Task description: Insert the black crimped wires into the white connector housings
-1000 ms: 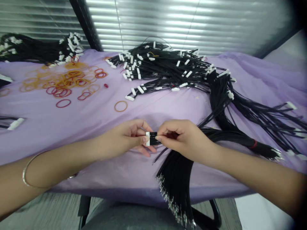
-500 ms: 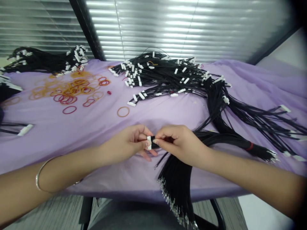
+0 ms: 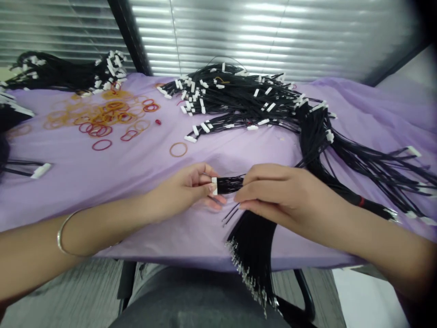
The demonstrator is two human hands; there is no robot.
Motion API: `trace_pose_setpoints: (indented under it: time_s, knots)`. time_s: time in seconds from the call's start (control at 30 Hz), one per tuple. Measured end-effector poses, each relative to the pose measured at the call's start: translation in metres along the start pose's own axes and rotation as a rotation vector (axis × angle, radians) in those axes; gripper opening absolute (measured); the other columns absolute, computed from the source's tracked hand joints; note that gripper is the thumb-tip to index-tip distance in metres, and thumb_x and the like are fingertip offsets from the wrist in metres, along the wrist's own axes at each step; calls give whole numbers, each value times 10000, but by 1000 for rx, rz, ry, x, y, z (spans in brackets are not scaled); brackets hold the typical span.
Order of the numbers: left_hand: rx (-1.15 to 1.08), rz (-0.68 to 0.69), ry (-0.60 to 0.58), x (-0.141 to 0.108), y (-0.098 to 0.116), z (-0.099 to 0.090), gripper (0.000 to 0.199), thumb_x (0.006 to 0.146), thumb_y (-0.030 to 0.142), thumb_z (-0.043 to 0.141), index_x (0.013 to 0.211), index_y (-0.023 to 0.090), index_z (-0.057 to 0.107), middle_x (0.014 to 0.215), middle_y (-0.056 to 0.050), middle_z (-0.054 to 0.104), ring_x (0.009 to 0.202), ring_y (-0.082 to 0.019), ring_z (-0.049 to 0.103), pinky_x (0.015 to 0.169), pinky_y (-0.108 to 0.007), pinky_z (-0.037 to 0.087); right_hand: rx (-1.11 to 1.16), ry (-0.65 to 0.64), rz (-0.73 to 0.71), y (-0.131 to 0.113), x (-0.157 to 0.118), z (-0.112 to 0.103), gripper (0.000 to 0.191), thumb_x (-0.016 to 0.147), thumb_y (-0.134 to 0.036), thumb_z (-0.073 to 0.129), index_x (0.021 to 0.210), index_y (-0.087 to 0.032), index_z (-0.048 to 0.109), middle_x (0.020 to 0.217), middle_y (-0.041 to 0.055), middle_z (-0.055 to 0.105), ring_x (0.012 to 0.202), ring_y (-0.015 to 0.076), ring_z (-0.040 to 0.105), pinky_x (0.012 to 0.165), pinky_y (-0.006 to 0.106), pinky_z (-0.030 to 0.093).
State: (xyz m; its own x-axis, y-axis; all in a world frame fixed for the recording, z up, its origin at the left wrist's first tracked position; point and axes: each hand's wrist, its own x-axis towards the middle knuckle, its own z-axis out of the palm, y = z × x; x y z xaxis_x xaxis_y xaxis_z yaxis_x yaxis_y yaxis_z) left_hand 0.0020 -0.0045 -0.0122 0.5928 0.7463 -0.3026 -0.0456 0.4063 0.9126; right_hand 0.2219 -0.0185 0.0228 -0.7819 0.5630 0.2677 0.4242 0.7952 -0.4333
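Note:
My left hand (image 3: 198,187) pinches a white connector (image 3: 214,186) between thumb and fingers. A flat row of black wires (image 3: 229,185) runs out of its right side towards my right hand (image 3: 266,189). The right hand's fingers are closed together, and two loose black wires (image 3: 231,214) with bare metal tips come out below the fingertips. What lies inside that pinch is partly hidden. Under the right hand, a thick bundle of black wires (image 3: 254,246) with silver terminals fans down over the table edge.
A heap of black cables with white connectors (image 3: 239,98) lies at the back of the purple cloth (image 3: 153,150). Rubber bands (image 3: 112,111) are scattered at the left, near more cables (image 3: 64,73). A red-banded wire bundle (image 3: 375,207) lies right. Blinds (image 3: 221,32) stand behind.
My right hand has moved right, away from the connector, uncovering the wires that run from it. My left hand still holds the connector. The whole view has shifted slightly.

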Motion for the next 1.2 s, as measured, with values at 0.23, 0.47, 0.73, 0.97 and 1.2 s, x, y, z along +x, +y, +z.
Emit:
trace_pose_setpoints:
  time_s: [0.23,0.47,0.73,0.97,1.2]
  knots:
    - [-10,-52,9,2,1,-5,161,852,89,577,979,125,485,764,-31,693,727,-121,690,704,-226,569,-61,-195,-5,10,4,16,122,863,-101,547,762,-129,609,835,54,579,782,156,536,735,293,442]
    - [-75,-69,-5,0,6,-3,136,843,99,608,923,128,502,788,-44,702,780,-137,698,718,-222,571,-67,-105,202,2,3,3,96,896,-141,499,838,-119,572,753,25,585,627,119,518,582,247,386]
    - [-77,-112,-6,1,9,-3,144,830,97,633,910,129,518,805,-39,707,786,-144,706,714,-221,569,-150,138,214,7,6,23,113,853,-141,530,804,-78,610,742,47,597,681,132,540,641,253,414]
    - [-71,-135,15,-1,11,-2,153,833,94,628,923,135,512,876,-62,711,881,-183,705,715,-255,586,-170,212,192,9,6,28,98,842,-148,563,779,-79,595,713,36,590,647,121,534,603,240,410]
    - [-106,-155,27,0,12,-3,161,834,68,610,936,132,504,901,-68,703,895,-200,705,697,-266,595,-157,277,157,10,7,35,107,866,-156,533,786,-102,579,725,36,591,668,127,529,632,250,428]
